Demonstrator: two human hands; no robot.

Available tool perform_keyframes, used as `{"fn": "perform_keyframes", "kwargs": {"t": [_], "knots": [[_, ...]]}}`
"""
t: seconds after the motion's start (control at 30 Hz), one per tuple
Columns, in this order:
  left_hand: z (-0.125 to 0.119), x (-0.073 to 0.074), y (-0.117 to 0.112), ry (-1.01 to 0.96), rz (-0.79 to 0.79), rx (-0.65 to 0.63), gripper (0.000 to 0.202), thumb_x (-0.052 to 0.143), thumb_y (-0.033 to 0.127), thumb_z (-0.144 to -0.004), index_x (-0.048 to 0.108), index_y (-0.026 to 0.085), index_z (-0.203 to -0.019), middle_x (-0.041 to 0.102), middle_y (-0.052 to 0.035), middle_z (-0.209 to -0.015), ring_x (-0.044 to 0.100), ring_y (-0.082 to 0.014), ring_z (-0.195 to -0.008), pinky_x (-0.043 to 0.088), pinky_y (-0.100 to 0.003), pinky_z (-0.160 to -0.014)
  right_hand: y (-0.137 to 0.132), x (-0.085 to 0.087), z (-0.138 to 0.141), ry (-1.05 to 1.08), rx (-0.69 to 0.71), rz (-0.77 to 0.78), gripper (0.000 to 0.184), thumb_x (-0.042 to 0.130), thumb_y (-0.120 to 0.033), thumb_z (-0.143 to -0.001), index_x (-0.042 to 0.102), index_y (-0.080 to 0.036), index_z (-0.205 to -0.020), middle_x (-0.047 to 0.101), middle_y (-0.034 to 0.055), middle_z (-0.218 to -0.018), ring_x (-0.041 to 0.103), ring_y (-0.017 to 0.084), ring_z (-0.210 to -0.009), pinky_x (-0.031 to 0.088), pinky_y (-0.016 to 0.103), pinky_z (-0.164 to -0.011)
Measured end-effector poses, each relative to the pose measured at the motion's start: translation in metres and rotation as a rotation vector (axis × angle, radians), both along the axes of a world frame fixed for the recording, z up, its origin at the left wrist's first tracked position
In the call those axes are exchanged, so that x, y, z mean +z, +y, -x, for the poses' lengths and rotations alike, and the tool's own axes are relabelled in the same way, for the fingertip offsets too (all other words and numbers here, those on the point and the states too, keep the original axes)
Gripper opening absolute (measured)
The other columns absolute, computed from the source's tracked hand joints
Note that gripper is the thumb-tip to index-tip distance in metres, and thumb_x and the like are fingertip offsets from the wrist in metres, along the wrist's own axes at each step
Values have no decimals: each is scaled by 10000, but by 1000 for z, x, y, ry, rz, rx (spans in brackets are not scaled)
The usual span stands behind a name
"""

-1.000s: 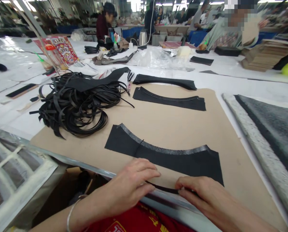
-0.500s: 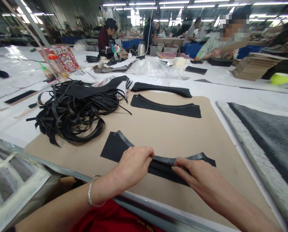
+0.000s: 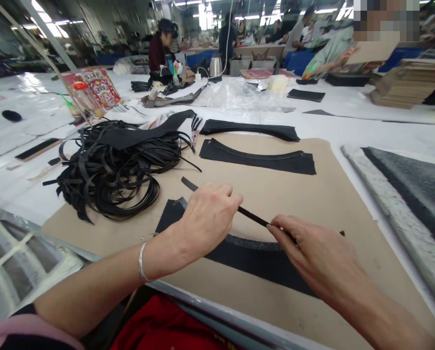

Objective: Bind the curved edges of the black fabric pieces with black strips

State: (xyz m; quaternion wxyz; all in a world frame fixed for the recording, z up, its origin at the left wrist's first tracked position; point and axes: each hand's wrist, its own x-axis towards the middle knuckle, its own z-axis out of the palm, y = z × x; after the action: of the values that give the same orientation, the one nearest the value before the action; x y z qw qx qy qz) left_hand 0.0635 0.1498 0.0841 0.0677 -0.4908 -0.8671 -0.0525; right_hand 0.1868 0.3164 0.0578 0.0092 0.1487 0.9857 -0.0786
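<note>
A narrow black strip (image 3: 252,216) is stretched between my two hands, just above a curved black piece of material. One end of the strip pokes out past my left hand (image 3: 213,211), whose fingers are closed on it. My right hand (image 3: 308,243) pinches the strip farther right, between thumb and fingers. Beneath both hands, the curved black piece (image 3: 253,262) lies flat on brown paper board (image 3: 202,291), its concave upper edge showing a speckled grey band. My wrists and hands cover parts of the piece.
A tangled heap of black strips (image 3: 111,170) lies to the left. Two stacks of curved black pieces, one nearer (image 3: 257,158) and one farther (image 3: 250,130), sit beyond my hands. At right is a thick slab (image 3: 395,233). A co-worker (image 3: 334,53) handles a board across the table.
Both hands have risen away from the curved piece's edge, and the strip now shows lifted between them. The camera view has shifted slightly.
</note>
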Motion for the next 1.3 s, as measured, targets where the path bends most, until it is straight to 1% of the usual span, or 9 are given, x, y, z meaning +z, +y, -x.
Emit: {"fn": "perform_keyframes", "kwargs": {"t": [0.03, 0.1, 0.2, 0.33, 0.43, 0.67, 0.9, 1.07, 1.3], "knots": [[-2, 0, -1, -54, 13, 4, 276, 385, 203, -919, 635, 184, -804, 647, -80, -789, 618, -222, -739, 398, -319, -657, -1, 1, -1, -17, 15, -3, 315, 340, -422, -946, 579, -280, -798, 672, -25, -784, 616, 184, -646, 248, 278, -536], [-7, -8, -6, -220, 55, 38, 237, 429, 229, -900, 638, 203, -793, 670, -62, -762, 631, -220, -714, 394, -307, -625, -3, 1, -4, -93, 42, 56, 326, 342, -378, -947, 558, -253, -737, 660, -14, -745, 610, 173, -639, 262, 276, -548], [-14, -29, -12, -394, 70, 108, 145, 505, 265, -855, 645, 230, -842, 689, -44, -745, 647, -234, -730, 398, -301, -614, -9, -7, -8, -218, 27, 158, 338, 352, -374, -944, 555, -243, -707, 653, 1, -680, 619, 185, -644, 261, 271, -541], [-15, -55, -10, -482, 72, 153, 92, 545, 249, -806, 636, 231, -801, 679, -29, -718, 641, -227, -709, 389, -286, -585, -15, -19, -7, -280, -8, 142, 304, 389, -376, -927, 601, -248, -749, 679, 26, -694, 650, 229, -682, 229, 270, -517], [-13, -65, -5, -494, 84, 174, 97, 542, 220, -784, 638, 232, -778, 688, -28, -749, 645, -223, -728, 399, -285, -595, -17, -25, -2, -284, 4, 90, 295, 396, -336, -918, 620, -231, -756, 692, 50, -713, 665, 242, -707, 217, 269, -514], [-10, -66, 0, -509, 86, 229, 95, 542, 221, -744, 633, 247, -731, 696, 6, -731, 649, -203, -721, 384, -266, -576, -19, -29, 7, -314, -24, 55, 290, 407, -332, -902, 633, -228, -752, 694, 54, -713, 670, 245, -720, 208, 281, -515], [-9, -68, -1, -502, 83, 241, 151, 520, 236, -747, 670, 253, -754, 710, -5, -749, 659, -204, -738, 396, -271, -584, -17, -29, 9, -311, -17, 43, 305, 403, -346, -902, 611, -225, -715, 692, 57, -711, 670, 254, -721, 212, 287, -517], [-5, -65, -3, -490, 94, 256, 180, 515, 240, -743, 693, 263, -761, 722, -14, -770, 668, -221, -765, 418, -286, -609, -18, -29, 11, -305, -13, 66, 310, 411, -356, -904, 610, -223, -707, 694, 54, -707, 672, 247, -728, 219, 284, -523], [-4, -66, -3, -506, 91, 269, 198, 498, 194, -706, 680, 263, -740, 723, -8, -777, 671, -218, -759, 419, -285, -598, -23, -30, 15, -310, 4, 42, 299, 411, -332, -902, 621, -217, -723, 696, 65, -720, 673, 253, -736, 228, 288, -527]]}}
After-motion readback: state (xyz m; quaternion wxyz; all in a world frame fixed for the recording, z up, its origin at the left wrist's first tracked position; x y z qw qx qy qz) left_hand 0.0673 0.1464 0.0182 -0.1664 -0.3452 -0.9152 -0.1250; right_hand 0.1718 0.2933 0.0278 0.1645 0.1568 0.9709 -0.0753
